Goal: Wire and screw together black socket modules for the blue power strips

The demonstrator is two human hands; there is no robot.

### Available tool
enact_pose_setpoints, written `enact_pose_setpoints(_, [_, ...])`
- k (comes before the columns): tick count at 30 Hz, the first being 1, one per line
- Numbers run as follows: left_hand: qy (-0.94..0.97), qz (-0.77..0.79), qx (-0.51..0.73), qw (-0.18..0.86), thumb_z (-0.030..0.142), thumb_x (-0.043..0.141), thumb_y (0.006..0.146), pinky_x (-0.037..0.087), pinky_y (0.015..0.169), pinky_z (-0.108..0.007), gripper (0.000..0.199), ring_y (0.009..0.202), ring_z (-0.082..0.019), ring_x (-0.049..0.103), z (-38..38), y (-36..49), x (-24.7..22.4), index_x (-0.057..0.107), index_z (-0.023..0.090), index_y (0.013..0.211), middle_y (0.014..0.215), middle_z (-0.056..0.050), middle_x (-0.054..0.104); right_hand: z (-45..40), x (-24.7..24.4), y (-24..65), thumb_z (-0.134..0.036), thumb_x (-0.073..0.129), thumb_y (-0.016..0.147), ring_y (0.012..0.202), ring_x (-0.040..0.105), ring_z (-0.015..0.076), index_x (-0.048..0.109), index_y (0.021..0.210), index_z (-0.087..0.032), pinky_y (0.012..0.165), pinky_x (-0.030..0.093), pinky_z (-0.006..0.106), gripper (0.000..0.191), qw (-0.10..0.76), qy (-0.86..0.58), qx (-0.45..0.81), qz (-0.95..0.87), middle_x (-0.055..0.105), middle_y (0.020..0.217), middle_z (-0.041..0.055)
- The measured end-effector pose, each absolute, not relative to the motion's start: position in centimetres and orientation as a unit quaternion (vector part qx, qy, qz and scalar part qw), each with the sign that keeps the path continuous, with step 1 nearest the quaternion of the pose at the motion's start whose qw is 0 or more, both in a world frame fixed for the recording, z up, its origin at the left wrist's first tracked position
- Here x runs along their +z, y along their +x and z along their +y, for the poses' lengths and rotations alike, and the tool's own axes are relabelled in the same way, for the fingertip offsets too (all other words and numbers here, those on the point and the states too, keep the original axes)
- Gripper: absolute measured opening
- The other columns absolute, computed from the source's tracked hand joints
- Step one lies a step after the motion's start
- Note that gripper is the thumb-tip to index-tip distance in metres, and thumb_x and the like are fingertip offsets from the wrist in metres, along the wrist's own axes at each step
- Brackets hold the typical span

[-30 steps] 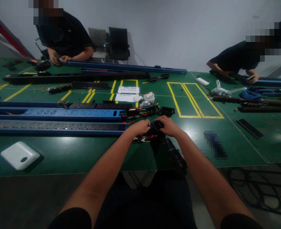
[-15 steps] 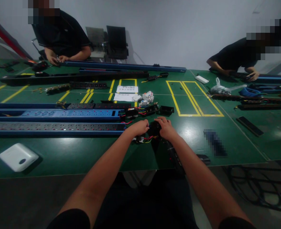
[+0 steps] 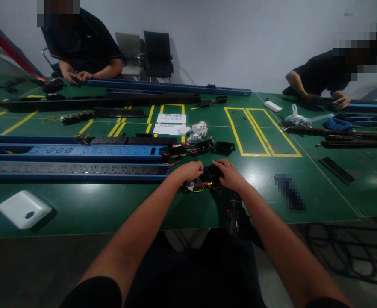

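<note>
Above the bench's near side, my right hand grips a black plastic housing, its fingers over the top and right side. My left hand is closed in a pinch at the housing's left; what lies between its fingertips is too small to name. Red, yellow and green wires with bare-looking ends lie just below the housing. A black power screwdriver with red details sits at the table edge, partly hidden by my right forearm. Left of my hands ends a long blue-framed socket strip.
A second blue strip with wired black parts lies behind. Nearby are an open black box, white connectors and paper labels. A white device is front left. Two co-workers sit across the green table.
The housing and my right hand have shifted slightly right, and the housing has tilted. The power screwdriver has turned at the table edge. My left hand has moved slightly right, still pinched.
</note>
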State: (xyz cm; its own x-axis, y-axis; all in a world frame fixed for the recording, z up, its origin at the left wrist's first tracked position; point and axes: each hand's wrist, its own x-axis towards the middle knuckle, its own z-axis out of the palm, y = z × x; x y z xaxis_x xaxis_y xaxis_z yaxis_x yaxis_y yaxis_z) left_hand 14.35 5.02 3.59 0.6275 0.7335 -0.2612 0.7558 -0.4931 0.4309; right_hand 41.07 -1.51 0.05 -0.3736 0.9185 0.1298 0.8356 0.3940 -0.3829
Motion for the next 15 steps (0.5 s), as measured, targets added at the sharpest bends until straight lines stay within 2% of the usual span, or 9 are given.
enact_pose_setpoints(3, [0.862, 0.43, -0.016, 0.266, 0.027, 0.065, 0.104, 0.052, 0.082, -0.03, 0.016, 0.102, -0.025, 0.075, 5.3, 14.4, 3.5, 0.07, 0.02, 0.117, 0.117, -0.01, 0.08, -1.7, -0.2, 41.2, -0.01, 0.064, 0.083, 0.147, 0.047, 0.0362, 0.045, 0.17, -0.026, 0.129, 0.039, 0.061, 0.09, 0.172, -0.532, 0.131, -0.819, 0.046, 0.16, 0.016])
enact_pose_setpoints(8, [0.863, 0.429, 0.002, 0.266, 0.025, 0.068, 0.101, 0.052, 0.086, -0.03, 0.011, 0.103, -0.024, 0.074, 5.6, 14.5, 3.4, 0.073, 0.02, 0.109, 0.116, -0.01, 0.08, -1.6, -0.8, 41.5, -0.006, 0.063, 0.082, 0.147, 0.048, 0.0343, 0.045, 0.169, -0.034, 0.13, 0.039, 0.063, 0.093, 0.194, -0.532, 0.132, -0.814, 0.048, 0.158, 0.0123])
enact_pose_setpoints(15, [0.863, 0.426, 0.015, 0.272, 0.026, 0.069, 0.101, 0.053, 0.088, -0.029, 0.009, 0.104, -0.023, 0.073, 6.7, 14.9, 2.1, 0.074, 0.02, 0.107, 0.114, -0.009, 0.08, -1.0, -1.2, 41.7, -0.003, 0.063, 0.081, 0.147, 0.048, 0.0353, 0.047, 0.168, -0.033, 0.13, 0.038, 0.064, 0.094, 0.21, -0.528, 0.133, -0.812, 0.048, 0.158, 0.0136])
